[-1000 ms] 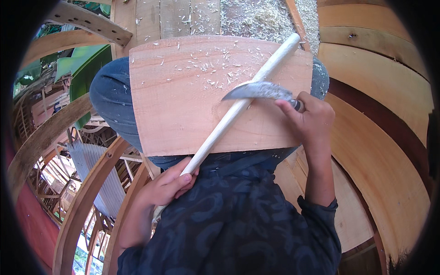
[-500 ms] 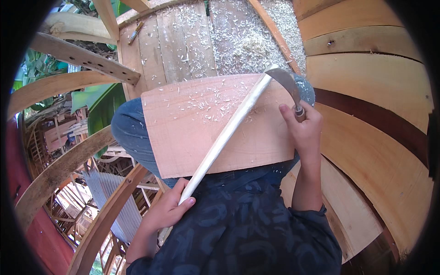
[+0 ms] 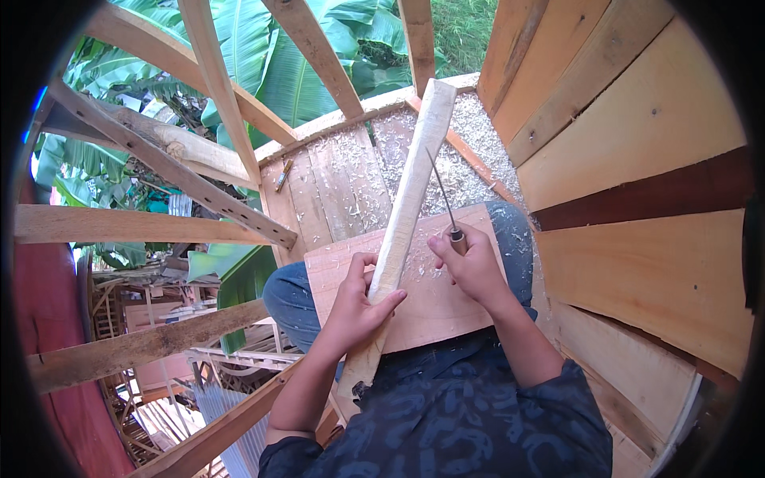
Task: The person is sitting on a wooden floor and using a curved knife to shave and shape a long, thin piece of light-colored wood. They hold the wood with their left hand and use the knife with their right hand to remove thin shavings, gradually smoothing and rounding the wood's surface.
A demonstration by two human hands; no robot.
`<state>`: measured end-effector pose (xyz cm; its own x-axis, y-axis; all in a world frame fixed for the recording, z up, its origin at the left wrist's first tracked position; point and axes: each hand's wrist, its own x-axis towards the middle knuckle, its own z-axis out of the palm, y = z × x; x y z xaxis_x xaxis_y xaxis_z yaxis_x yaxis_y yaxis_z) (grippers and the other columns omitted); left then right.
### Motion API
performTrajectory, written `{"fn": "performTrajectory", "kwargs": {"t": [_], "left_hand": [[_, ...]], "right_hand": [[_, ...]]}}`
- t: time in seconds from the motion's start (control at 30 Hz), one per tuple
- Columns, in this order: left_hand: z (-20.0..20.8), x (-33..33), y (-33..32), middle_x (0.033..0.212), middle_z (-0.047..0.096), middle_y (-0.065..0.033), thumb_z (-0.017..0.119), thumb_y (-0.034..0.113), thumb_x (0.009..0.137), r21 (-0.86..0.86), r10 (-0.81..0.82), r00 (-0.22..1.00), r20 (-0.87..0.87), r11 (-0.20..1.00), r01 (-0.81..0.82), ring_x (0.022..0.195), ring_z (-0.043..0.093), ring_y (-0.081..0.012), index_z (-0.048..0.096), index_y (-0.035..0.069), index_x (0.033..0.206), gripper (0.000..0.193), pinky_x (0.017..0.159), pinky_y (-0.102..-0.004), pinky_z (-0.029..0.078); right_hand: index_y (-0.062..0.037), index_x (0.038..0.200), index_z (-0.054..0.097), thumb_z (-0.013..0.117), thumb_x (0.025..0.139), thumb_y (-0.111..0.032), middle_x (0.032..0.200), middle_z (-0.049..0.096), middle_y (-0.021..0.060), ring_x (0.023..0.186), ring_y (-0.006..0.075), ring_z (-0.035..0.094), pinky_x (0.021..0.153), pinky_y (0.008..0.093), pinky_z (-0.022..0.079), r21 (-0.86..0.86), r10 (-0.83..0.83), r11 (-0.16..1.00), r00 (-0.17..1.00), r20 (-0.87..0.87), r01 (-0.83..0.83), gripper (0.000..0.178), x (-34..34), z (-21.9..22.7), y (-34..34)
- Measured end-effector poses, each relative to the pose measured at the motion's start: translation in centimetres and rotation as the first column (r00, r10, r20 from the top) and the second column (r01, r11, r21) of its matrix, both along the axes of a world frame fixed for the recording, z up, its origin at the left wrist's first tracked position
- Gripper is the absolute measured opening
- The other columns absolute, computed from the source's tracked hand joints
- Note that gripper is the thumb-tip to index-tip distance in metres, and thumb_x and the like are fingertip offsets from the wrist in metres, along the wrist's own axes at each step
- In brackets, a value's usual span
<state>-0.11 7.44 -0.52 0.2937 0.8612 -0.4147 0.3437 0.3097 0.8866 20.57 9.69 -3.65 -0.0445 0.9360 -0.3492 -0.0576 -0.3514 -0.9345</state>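
Observation:
My left hand (image 3: 355, 309) is closed around the lower part of a long pale wooden stick (image 3: 410, 179), with the thumb lying across it. The stick slants up and away over my lap, and its near end by my shirt is dark and rough. In my right hand (image 3: 476, 267) is a curved knife (image 3: 459, 242), gripped by its short wooden handle. Its thin dark blade is seen nearly edge-on, pointing up beside the stick's right side; whether it touches the wood I cannot tell. Beneath both hands a flat reddish board (image 3: 438, 307) rests across my legs.
Shavings cover much of the plank floor (image 3: 323, 195) ahead, where a narrow wood strip (image 3: 478, 169) lies. A small brush-like tool (image 3: 284, 175) sits at the left floor edge. A plank wall (image 3: 637, 263) closes the right side; slanted wooden bars (image 3: 143, 225) line the left.
The view has tilted up. My left hand and the stick have come up over the board, and the stick looks wider. The blade has turned edge-on and moved back from the stick's far end.

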Motion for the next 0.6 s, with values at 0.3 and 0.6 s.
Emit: {"fn": "performTrajectory", "kwargs": {"t": [0.3, 0.6], "left_hand": [[0.0, 1.0, 1.4, 0.116, 0.063, -0.0163, 0.069, 0.004, 0.085, -0.127, -0.012, 0.854, 0.520, 0.988, 0.091, 0.104, 0.062, -0.0189, 0.027, 0.007, 0.142, 0.071, 0.091, -0.0339, 0.048], [-2.0, 0.1, -3.1, 0.078, 0.048, -0.0049, 0.067, 0.014, 0.086, -0.531, 0.251, 0.657, 0.711, 0.804, 0.267, 0.056, 0.047, -0.0135, 0.037, 0.004, 0.132, 0.057, 0.052, -0.0313, 0.046]], "right_hand": [[-0.0082, 0.076, 0.048, 0.074, 0.084, -0.013, 0.065, 0.056, -0.0016, 0.050, 0.0027, 0.052, 0.043, 0.0194, 0.042, 0.046, -0.118, 0.991, 0.979, -0.164, 0.127, 0.028, -0.3, 2.2, 1.5], [-0.0069, 0.076, 0.052, 0.073, 0.087, -0.017, 0.063, 0.055, -0.0032, 0.047, 0.0045, 0.048, 0.042, 0.0233, 0.039, 0.143, -0.113, 0.982, 0.988, -0.103, 0.127, 0.025, -1.6, 0.6, 2.7]]}}
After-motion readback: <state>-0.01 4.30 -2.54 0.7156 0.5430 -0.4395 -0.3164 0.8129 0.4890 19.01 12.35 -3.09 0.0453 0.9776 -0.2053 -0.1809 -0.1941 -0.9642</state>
